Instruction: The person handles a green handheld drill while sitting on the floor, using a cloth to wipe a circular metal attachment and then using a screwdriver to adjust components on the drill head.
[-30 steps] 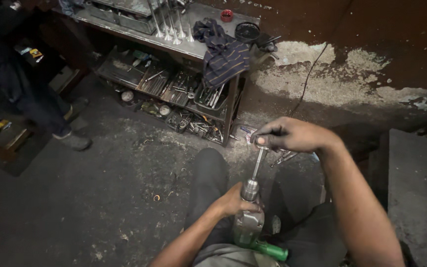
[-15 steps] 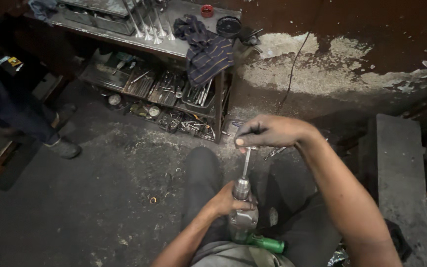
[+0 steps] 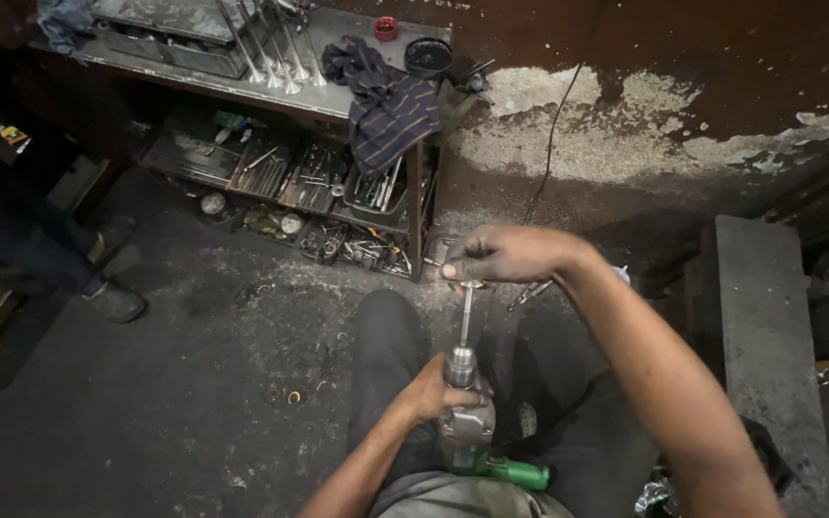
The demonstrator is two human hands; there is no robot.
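A power drill (image 3: 469,434) with a grey metal head and a green handle rests upright between my knees. My left hand (image 3: 433,390) grips its head just below the chuck. A thin metal valve stem (image 3: 466,317) stands up out of the chuck. My right hand (image 3: 503,254) is closed over the top end of that stem, fingers curled down around it. Both hands are dark with grease. My legs in dark trousers lie under the drill.
A metal workbench (image 3: 242,86) stands at the back left with several valves, a striped cloth (image 3: 388,105) and a black bowl on top; its lower shelves hold trays of tools. A concrete block (image 3: 760,336) is on the right. Another person's leg and shoe (image 3: 112,302) are at left.
The view has shifted slightly; the workbench sits lower in the frame. My hands keep the same hold on the drill and the stem.
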